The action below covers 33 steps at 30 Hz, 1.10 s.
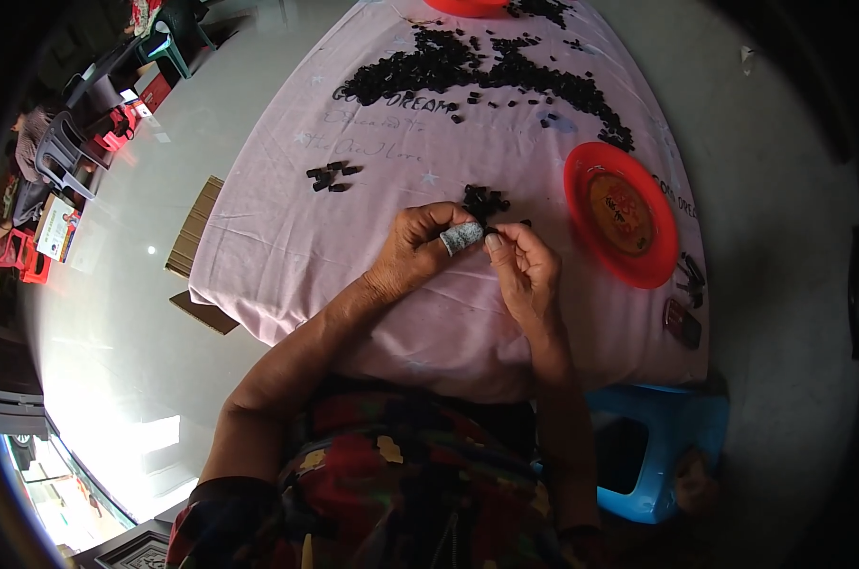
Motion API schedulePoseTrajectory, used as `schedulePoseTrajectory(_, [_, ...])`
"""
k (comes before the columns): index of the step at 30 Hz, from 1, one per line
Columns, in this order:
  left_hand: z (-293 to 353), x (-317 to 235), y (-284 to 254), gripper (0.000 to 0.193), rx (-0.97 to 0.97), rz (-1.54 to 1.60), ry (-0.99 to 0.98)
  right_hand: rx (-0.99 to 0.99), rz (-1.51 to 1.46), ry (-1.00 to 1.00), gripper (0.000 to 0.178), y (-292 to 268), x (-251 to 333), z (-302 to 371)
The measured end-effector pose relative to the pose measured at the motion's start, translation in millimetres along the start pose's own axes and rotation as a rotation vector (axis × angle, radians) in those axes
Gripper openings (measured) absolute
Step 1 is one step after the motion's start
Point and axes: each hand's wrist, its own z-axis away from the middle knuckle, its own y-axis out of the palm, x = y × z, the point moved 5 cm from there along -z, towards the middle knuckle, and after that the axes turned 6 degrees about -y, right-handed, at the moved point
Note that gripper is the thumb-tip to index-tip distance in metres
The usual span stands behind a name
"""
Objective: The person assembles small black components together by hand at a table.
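Note:
My left hand (418, 248) and my right hand (522, 270) meet above the near middle of the pink cloth. A grey fabric sleeve (461, 238) wraps a finger or thumb of the left hand. Between the fingertips of both hands is a small black piece (489, 230), mostly hidden, so its exact shape does not show. Both hands are closed in a pinch on it. Just beyond the fingers lies a small heap of black pieces (484, 200). Farther left sits a smaller group of short black cylindrical pieces (332, 176).
A long pile of black pieces (420, 71) spreads over the table's far part. On the right stands a red plate (578, 204), near a dark red object (682, 323). Another red dish (467, 8) is at the far edge. A blue stool (657, 455) stands at lower right, cardboard (195, 228) at left.

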Motion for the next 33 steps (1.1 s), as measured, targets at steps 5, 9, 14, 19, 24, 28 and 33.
schedulePoseTrajectory(5, [-1.3,2.5,1.1,0.012,-0.024,0.127,-0.031,-0.092,-0.09,-0.072,0.018,1.0,-1.5,-2.0])
schedulePoseTrajectory(9, [-0.8,2.8,1.4,0.015,-0.012,0.172,-0.082,-0.103,-0.087,-0.052,0.018,-1.0,-3.4,-1.8])
schedulePoseTrajectory(14, [-1.9,5.5,-0.1,0.017,0.028,0.307,-0.14,-0.016,-0.093,0.032,0.017,-1.5,-2.2,0.3])
schedulePoseTrajectory(19, [-2.8,9.5,-2.8,0.019,0.038,0.322,-0.162,-0.06,-0.087,-0.066,0.018,0.2,-0.7,-1.5])
schedulePoseTrajectory(24, [-1.6,10.9,-2.8,0.02,0.005,0.389,-0.207,-0.059,-0.09,-0.053,0.018,-0.9,4.6,-2.1])
schedulePoseTrajectory(28, [-2.6,8.1,-1.4,0.019,0.02,0.339,-0.153,-0.064,-0.103,-0.051,0.018,-1.2,0.6,-0.9])
schedulePoseTrajectory(33, [-4.1,6.6,-2.2,0.018,0.032,0.209,-0.052,-0.04,-0.034,-0.033,0.017,-0.6,0.3,-0.2])
